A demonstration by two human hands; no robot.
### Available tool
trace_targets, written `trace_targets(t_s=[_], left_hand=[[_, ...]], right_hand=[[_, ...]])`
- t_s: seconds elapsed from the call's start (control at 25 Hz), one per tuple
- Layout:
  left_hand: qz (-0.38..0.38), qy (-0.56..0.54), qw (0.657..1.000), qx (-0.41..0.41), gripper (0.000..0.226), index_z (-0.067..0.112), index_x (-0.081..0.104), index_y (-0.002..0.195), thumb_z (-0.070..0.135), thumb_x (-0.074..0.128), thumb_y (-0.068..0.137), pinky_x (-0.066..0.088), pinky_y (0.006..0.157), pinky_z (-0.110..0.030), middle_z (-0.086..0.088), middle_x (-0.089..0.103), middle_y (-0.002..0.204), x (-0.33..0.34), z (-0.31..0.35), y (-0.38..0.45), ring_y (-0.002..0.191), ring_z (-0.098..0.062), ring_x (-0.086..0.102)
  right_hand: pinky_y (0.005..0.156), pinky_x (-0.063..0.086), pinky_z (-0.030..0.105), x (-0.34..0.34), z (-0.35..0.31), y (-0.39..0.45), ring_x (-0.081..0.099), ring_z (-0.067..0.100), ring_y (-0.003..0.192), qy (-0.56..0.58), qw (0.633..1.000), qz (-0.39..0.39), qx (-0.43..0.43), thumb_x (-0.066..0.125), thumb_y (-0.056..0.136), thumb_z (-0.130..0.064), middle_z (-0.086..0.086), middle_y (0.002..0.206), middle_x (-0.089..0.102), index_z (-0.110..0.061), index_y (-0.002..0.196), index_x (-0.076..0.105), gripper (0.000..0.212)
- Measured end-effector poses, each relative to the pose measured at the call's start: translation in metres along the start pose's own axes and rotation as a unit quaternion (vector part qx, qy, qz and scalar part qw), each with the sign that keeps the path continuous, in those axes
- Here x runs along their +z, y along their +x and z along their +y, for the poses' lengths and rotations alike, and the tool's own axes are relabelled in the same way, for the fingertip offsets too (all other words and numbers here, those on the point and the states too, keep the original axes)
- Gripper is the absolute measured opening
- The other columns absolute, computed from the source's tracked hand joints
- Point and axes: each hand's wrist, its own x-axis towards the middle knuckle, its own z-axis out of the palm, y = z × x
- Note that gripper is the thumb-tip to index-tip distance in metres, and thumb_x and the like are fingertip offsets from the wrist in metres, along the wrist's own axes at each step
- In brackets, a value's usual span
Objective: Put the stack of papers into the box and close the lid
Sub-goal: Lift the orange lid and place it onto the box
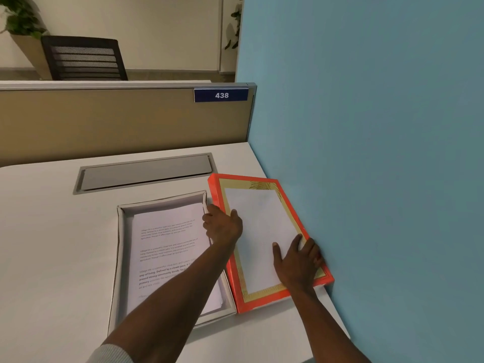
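A shallow white box lies open on the desk, and the stack of printed papers rests inside it. To its right sits the orange lid, with a gold border and a white centre, tight against the blue wall. My left hand grips the lid's left edge, thumb on top and fingers under the rim. My right hand holds the lid's right edge near its front corner, thumb resting on the white centre. My left forearm crosses over the lower right part of the box.
A blue partition wall stands directly right of the lid. A grey cable hatch is set in the desk behind the box. A tan divider with a "438" plate closes the back, with a black chair beyond it.
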Motion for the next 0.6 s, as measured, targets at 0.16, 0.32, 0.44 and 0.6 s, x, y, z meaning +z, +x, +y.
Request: trace_targets(t_s=[0.16,0.32,0.44,0.6], left_hand=[[-0.015,-0.082,0.996,0.012,0.041,0.018,0.038,0.134,0.025,0.058,0.100,0.055,0.100,-0.057,-0.011,0.063,0.132,-0.001,-0.008,0.000,0.115,-0.039,0.067],[-0.004,-0.084,0.996,0.021,0.037,0.013,0.051,0.139,0.024,0.051,0.104,0.053,0.104,-0.054,-0.010,0.065,0.135,0.000,-0.006,-0.004,0.118,-0.038,0.067],[0.006,-0.118,0.993,0.030,0.037,0.013,0.058,0.139,0.025,0.045,0.106,0.052,0.104,-0.052,-0.009,0.067,0.132,-0.002,-0.002,-0.012,0.118,-0.036,0.067],[0.027,-0.191,0.978,0.083,0.038,0.015,0.059,0.140,0.025,0.042,0.107,0.052,0.107,-0.050,-0.009,0.068,0.133,-0.025,0.001,-0.029,0.121,-0.034,0.065]], right_hand=[[0.110,0.034,0.053,-0.002,0.001,0.000,0.039,0.038,0.134,-0.010,1.000,-0.010,0.003,0.013,0.081,-0.080,0.020,0.150,0.040,-0.014,0.152,0.039,0.100],[0.111,0.034,0.052,-0.006,0.003,0.000,0.037,0.037,0.137,-0.002,1.000,-0.020,0.003,0.020,0.083,-0.082,0.018,0.152,0.038,-0.015,0.154,0.035,0.099],[0.109,0.037,0.052,-0.014,0.007,0.000,0.037,0.036,0.137,0.022,1.000,-0.018,0.001,0.024,0.084,-0.081,0.017,0.151,0.038,-0.015,0.154,0.034,0.097],[0.106,0.038,0.052,-0.037,0.010,0.005,0.039,0.034,0.136,0.102,0.995,0.021,-0.007,0.032,0.086,-0.078,0.015,0.149,0.040,-0.016,0.153,0.035,0.091]])
